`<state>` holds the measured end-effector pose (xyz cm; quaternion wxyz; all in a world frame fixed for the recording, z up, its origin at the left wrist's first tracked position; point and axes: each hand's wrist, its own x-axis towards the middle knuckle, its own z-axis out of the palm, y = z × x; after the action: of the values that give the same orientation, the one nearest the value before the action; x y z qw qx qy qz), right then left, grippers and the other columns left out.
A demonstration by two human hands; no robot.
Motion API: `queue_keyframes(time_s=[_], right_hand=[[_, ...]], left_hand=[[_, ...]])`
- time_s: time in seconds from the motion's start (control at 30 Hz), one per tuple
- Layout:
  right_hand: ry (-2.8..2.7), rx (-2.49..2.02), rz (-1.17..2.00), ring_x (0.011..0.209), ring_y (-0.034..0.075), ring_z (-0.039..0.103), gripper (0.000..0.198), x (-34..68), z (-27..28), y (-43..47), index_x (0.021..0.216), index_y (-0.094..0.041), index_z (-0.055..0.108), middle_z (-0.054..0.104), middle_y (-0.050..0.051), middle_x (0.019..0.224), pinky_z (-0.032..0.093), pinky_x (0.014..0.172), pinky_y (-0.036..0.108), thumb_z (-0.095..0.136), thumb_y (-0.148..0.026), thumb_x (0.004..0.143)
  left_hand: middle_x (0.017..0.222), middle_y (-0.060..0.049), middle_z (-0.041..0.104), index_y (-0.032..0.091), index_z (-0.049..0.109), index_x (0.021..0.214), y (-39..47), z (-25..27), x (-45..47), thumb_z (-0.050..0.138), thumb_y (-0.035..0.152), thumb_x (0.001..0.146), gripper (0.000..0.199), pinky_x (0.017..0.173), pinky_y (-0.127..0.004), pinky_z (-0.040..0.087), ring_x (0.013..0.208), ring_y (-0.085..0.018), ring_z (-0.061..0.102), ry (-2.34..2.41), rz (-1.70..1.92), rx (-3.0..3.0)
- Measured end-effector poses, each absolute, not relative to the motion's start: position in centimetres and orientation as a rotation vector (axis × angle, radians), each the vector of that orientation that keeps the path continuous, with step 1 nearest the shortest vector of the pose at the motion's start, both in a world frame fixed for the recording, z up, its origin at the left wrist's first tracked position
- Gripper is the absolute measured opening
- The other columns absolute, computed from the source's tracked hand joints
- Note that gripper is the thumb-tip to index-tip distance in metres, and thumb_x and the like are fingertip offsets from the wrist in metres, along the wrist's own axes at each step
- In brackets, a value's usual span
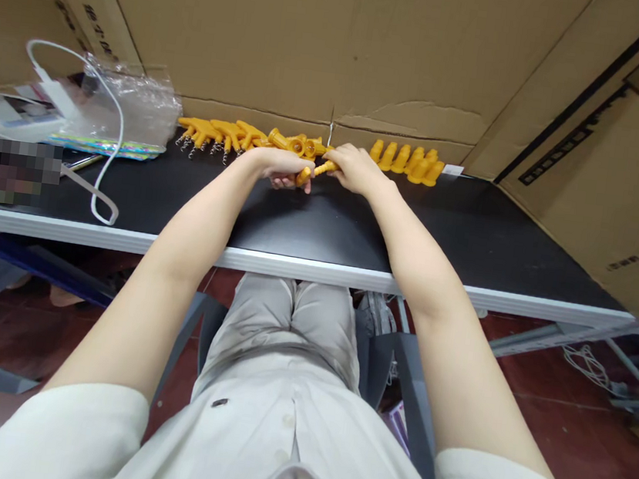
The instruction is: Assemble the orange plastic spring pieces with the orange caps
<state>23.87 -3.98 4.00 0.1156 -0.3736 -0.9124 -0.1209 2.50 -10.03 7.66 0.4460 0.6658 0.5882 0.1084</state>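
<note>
My left hand (282, 167) is closed around a yellow plastic piece (304, 176), whose end shows by the fingertips. Close beside it, my right hand (355, 168) pinches a slim yellow ribbed piece (326, 168) that slants toward the left hand. Whether the two pieces touch or are joined I cannot tell. Behind my left wrist lie several yellow corkscrew handles (205, 131) with metal spirals pointing forward. Several hollow yellow sleeves (297, 144) lie just behind my hands, partly hidden by them. To the right, several yellow sleeves (402, 159) stand upright in a cluster.
The black tabletop (309, 227) has a silver front edge. At left are clear plastic bags (132, 100), a white cable (117, 145) and a pale flat frame. Cardboard walls (298, 35) close off the back and right. A small white card (452, 169) lies by the sleeves.
</note>
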Motion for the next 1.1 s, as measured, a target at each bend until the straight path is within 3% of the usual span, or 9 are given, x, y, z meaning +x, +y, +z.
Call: queue_keyframes(time_s=[0.23, 0.43, 0.57, 0.77, 0.9, 1.1], right_hand=[[-2.659, -1.141, -0.214, 0.117, 0.038, 0.072, 0.035, 23.4, 4.4, -4.8, 0.133, -0.017, 0.077, 0.080, 0.017, 0.126, 0.053, 0.107, 0.052, 0.059, -0.031, 0.106], [-2.559, -1.090, -0.358, 0.132, 0.042, 0.066, 0.032, 22.9, 5.0, -4.6, 0.122, -0.015, 0.076, 0.079, 0.021, 0.127, 0.044, 0.116, 0.060, 0.054, -0.015, 0.099], [-2.531, -1.091, -0.406, 0.135, 0.042, 0.063, 0.033, 22.8, 5.4, -5.0, 0.120, -0.016, 0.075, 0.078, 0.022, 0.127, 0.043, 0.117, 0.060, 0.047, -0.015, 0.103], [-2.567, -1.044, -0.333, 0.131, 0.043, 0.063, 0.037, 23.0, 5.8, -6.2, 0.128, -0.016, 0.075, 0.075, 0.022, 0.133, 0.046, 0.116, 0.063, 0.050, -0.023, 0.101], [-2.563, -0.994, -0.279, 0.132, 0.041, 0.064, 0.047, 23.2, 6.1, -6.3, 0.140, -0.013, 0.073, 0.075, 0.023, 0.138, 0.046, 0.119, 0.060, 0.050, -0.025, 0.102], [-2.615, -0.987, -0.250, 0.135, 0.041, 0.065, 0.047, 23.0, 6.0, -5.4, 0.144, -0.016, 0.075, 0.078, 0.021, 0.140, 0.045, 0.119, 0.060, 0.053, -0.028, 0.104]], left_hand=[[0.048, 0.004, 0.034, 0.017, 0.074, 0.077, -8.7, 7.1, 1.1, 0.070, 0.035, 0.076, 0.019, 0.043, -0.022, 0.019, 0.040, -0.011, 0.025, 1.339, 0.174, 1.623], [0.044, 0.005, 0.028, 0.017, 0.077, 0.084, -8.2, 7.0, 0.8, 0.068, 0.042, 0.083, 0.027, 0.040, -0.023, 0.020, 0.037, -0.012, 0.019, 1.061, 0.199, 1.714], [0.041, 0.004, 0.025, 0.015, 0.079, 0.079, -9.2, 7.5, 1.5, 0.066, 0.040, 0.080, 0.028, 0.039, -0.023, 0.022, 0.035, -0.012, 0.018, 1.025, 0.303, 1.658], [0.040, 0.003, 0.025, 0.017, 0.070, 0.063, -9.9, 8.0, 1.6, 0.064, 0.036, 0.079, 0.026, 0.046, -0.024, 0.028, 0.034, -0.011, 0.023, 1.151, 0.425, 1.551], [0.046, 0.005, 0.021, 0.018, 0.070, 0.070, -10.0, 8.2, 1.0, 0.057, 0.034, 0.088, 0.027, 0.054, -0.023, 0.033, 0.036, -0.010, 0.026, 1.254, 0.542, 1.478], [0.049, 0.006, 0.019, 0.019, 0.063, 0.068, -10.0, 8.1, 0.8, 0.055, 0.025, 0.086, 0.021, 0.054, -0.022, 0.027, 0.038, -0.009, 0.024, 1.299, 0.554, 1.412]])
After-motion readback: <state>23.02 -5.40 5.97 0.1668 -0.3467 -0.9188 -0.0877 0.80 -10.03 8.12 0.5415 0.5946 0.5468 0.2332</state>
